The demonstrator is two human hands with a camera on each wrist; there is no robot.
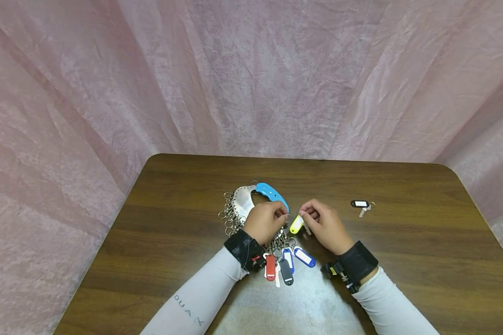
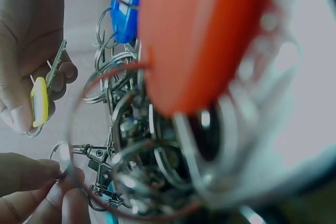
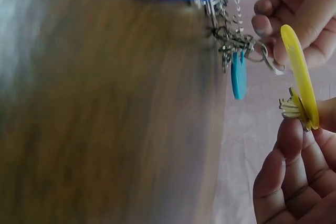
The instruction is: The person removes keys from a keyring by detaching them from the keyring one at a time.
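Note:
My left hand (image 1: 263, 222) pinches a small metal ring at the edge of a large key holder, a curved silver plate (image 1: 242, 201) with a blue handle (image 1: 270, 191). In the left wrist view, thumb and fingertips close on that ring, which hangs from a metal clip (image 2: 97, 153). Just to the right, my right hand (image 1: 327, 228) holds a yellow key tag (image 1: 296, 224) between thumb and fingers, its key (image 2: 56, 64) beside it. The right wrist view shows the yellow tag tilted upright, near the left fingertips. Part of the holder is hidden behind my left hand.
Attached along the holder's near side are a red tag (image 1: 270, 267), a dark grey tag (image 1: 286, 272) and two blue tags (image 1: 304, 257), over the shiny front of the wooden table (image 1: 423, 242). A black tag (image 1: 360, 204) with a key lies apart at the right. Pink curtains hang behind.

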